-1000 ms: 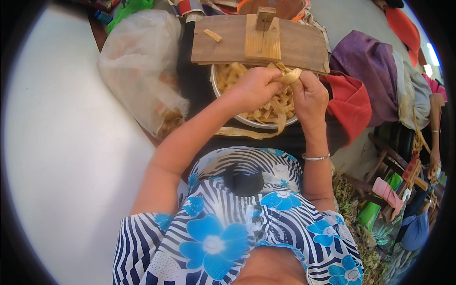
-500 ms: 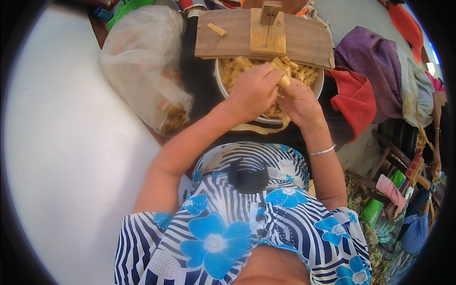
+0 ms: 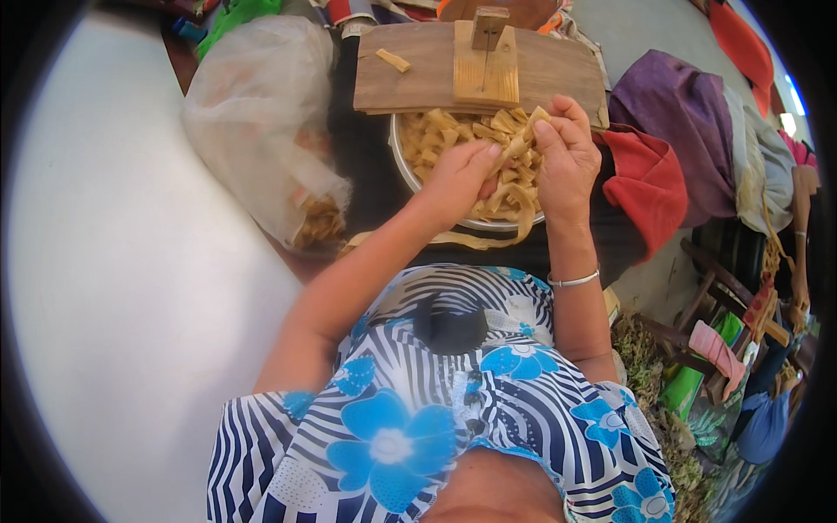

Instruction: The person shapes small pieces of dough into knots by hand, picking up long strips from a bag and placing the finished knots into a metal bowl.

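My right hand pinches the upper end of a flat tan plant-fibre strip between thumb and fingers. Lower and to the left, my left hand is closed on the same strip, its thumb toward the right hand. Both hands are over a round, pale-rimmed basin in my lap, heaped with short tan folded strip pieces. A long tail of strip loops over the basin's near rim and runs left under my left forearm. My left fingertips are partly hidden.
Across the basin's far side lies a wooden board bearing a block with an upright wooden post and one loose tan piece. A whitish plastic bag stands left. Red cloth and purple cloth lie right.
My hands have drawn apart: the right moved up and right, the left slightly down. The strip bunched between them is now stretched out, and the long tail reaches farther left.
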Tool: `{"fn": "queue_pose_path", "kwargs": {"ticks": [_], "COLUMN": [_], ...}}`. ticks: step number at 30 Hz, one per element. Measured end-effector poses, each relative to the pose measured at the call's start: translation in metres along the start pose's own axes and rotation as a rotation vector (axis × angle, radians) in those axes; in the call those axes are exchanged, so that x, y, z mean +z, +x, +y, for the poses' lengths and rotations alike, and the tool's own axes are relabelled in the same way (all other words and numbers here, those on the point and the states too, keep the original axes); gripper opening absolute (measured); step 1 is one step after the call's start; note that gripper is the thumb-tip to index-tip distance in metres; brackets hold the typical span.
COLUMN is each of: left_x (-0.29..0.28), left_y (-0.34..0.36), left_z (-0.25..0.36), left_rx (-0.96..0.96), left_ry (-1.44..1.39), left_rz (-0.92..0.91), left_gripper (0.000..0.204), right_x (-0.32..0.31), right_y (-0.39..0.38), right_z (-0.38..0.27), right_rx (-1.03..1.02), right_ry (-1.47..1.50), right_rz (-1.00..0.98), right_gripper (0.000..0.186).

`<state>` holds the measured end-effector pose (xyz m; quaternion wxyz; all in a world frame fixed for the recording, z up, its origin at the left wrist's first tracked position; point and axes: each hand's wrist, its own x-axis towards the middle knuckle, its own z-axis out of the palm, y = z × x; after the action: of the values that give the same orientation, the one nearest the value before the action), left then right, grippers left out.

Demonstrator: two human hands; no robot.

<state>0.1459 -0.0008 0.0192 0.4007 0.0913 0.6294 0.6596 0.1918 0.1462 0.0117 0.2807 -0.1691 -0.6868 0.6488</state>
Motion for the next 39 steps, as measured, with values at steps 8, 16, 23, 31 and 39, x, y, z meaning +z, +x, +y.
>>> {"fn": "queue_pose_path", "kwargs": {"ticks": [8,16,23,31,39], "left_x": [-0.026,-0.037,-0.071,-0.079,-0.045], "left_y": [-0.006,0.03,0.084,0.117,0.066], "left_z": [0.008,0.029,0.042,0.033,0.031], "left_rx": [0.785,0.641,0.303,0.366,0.321], "left_ry": [1.186,0.825,0.436,0.954,0.632], "left_rz": [0.262,0.1,0.101,0.336,0.212], "left_gripper": [0.007,0.018,0.016,0.023,0.017], "right_x": [-0.016,-0.025,0.004,0.013,0.011], "right_y": [0.024,0.056,0.083,0.092,0.052], "right_z": [0.002,-0.001,0.018,0.038,0.002], "right_rx": [0.146,0.379,0.202,-0.14,-0.649], "right_ry": [0.102,0.017,-0.051,-0.555,-0.731], "right_rz": [-0.1,-0.581,-0.33,-0.309,-0.137], "right_gripper": [0.027,0.016,0.012,0.01,0.012]}}
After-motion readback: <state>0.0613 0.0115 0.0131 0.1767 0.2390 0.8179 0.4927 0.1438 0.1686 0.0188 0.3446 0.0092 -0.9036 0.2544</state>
